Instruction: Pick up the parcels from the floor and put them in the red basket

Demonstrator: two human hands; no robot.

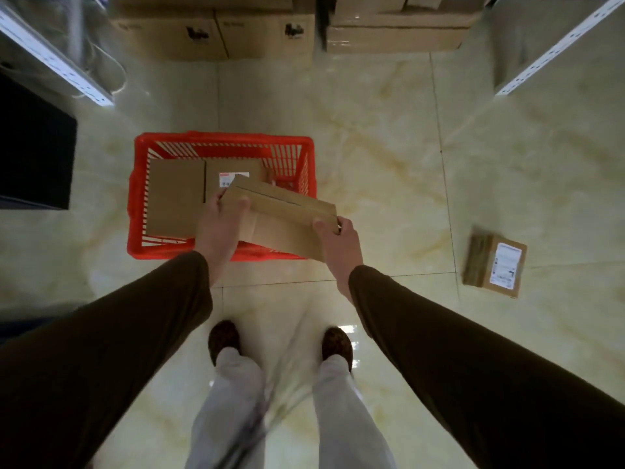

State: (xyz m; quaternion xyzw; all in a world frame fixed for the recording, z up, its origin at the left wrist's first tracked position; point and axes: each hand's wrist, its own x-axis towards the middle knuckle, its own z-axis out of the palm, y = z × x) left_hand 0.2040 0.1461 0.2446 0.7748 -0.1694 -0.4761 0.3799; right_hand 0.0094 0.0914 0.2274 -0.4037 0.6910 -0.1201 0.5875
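Nearest are the two dark sleeves reaching forward over the floor, with the feet planted just behind the basket. The left hand clamps the near-left end of a flat box, thumb on the top face and fingers under; the right hand grips the opposite end the same way, thumb over the edge. So both hands are closed on the one parcel, held tilted above the basket's near-right corner, part of it jutting out past the rim.

It looks like stiff corrugated card, thin and broad, probably light (two hands seem more for steadiness than for load). The smooth faces could slip, so the short ends are the sensible hold, as now; squeezing the broad middle might dent it.

Below, two more boxes already lie flat in the basket, side by side, the farther one showing a white label. The held box will likely have to rest on top of them.

Off to the right, well apart, one labelled parcel remains on the floor. Farthest away, large cartons stand between shelf uprights.
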